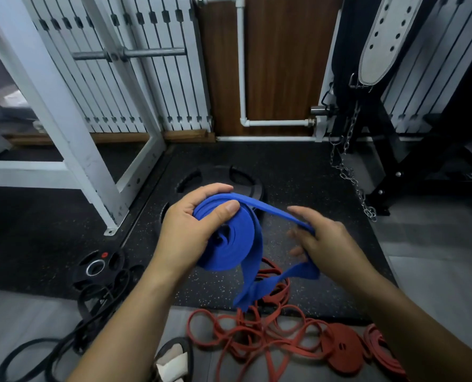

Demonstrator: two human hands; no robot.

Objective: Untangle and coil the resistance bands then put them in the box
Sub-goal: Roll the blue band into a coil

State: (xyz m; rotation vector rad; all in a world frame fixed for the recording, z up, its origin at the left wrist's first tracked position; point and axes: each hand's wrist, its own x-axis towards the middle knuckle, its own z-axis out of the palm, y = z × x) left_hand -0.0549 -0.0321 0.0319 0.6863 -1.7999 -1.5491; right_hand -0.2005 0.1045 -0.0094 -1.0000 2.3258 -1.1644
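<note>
Blue band [230, 244] partly hides a weight plate [218, 175]. Left hand [185, 232] clamps its coil, fingers curled; right hand [329, 244], fingers blurred, hooks the loose strand.

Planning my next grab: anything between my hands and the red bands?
Only the blue band, held by your left hand and right hand: its loose tail hangs over the far edge of the red bands.
</note>
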